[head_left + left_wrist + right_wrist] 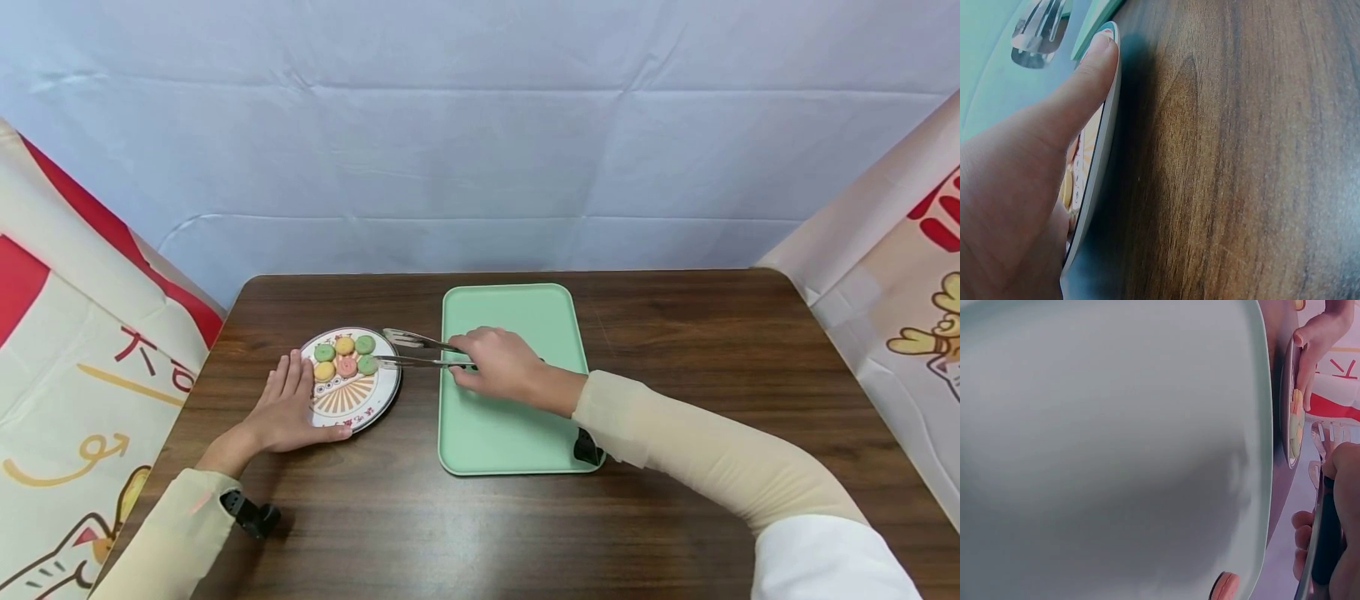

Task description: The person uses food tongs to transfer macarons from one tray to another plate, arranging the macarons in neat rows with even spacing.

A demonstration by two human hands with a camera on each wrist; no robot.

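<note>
My left hand [288,408] rests against the left and front edge of a round patterned plate [386,392]. Its fingers lie straight, and in the left wrist view the thumb [1088,75] is on the rim. Green, yellow and pink macarons [346,367] sit on the plate. Above the green tray, my right hand [498,364] grips metal tongs [427,362] by their dark handle [1327,537]. The tongs point left with their arms apart; one tip is by the green macaron [367,365] at the plate's right. Whether they touch cannot be told.
The light-green rectangular tray [517,450] lies right of the plate on a brown wooden table [675,350]. A pink macaron [1225,586] in its corner shows in the right wrist view. A pale cloth [480,150] hangs behind; printed cloths flank both sides.
</note>
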